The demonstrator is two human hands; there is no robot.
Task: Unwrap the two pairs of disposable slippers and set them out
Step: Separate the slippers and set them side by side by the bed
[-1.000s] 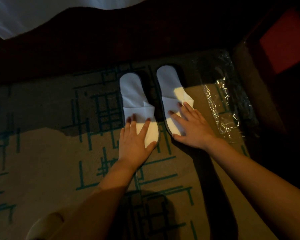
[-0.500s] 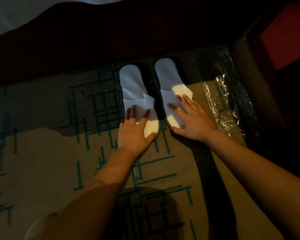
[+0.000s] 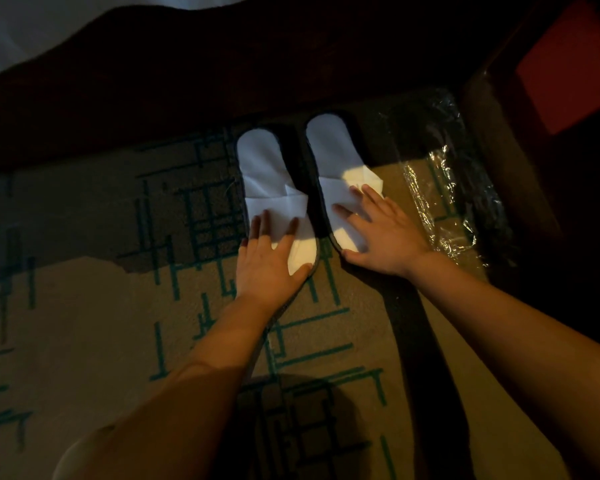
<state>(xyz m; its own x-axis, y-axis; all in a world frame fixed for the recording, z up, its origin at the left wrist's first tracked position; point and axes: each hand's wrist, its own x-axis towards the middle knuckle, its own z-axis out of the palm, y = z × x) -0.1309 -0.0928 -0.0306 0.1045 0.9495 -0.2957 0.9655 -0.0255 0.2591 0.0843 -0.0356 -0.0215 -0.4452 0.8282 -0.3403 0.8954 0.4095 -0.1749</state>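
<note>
I have both palms down on the carpet (image 3: 84,323), one on each slipper, because the thin uppers come folded flat out of the wrap and I want them lying smooth and level with each other. My left hand (image 3: 269,268) rests on the toe end of the left slipper (image 3: 264,168), fingers straight and a little spread, thumb out along the inner edge; nothing is pinched. My right hand (image 3: 383,237) lies the same way on the right slipper (image 3: 333,147), fingers fanned across the creased band, pressing rather than gripping.

The two slippers sit side by side, close but with a dark gap between them, heels pointing away from me toward the dark strip along the carpet's far edge, which I take for the foot of the bed. I judge that is the reason for the placing: a pair lined up where someone would step into them.

Counting: two white slippers, so one pair. Just to the right of them, near the carpet's far right corner, lies clear plastic wrap (image 3: 440,202), crumpled and shiny; I cannot tell whether it is one empty wrapper or whether it holds the second pair. By my reckoning the task is about half done, with a second pair yet to be set out.
</note>
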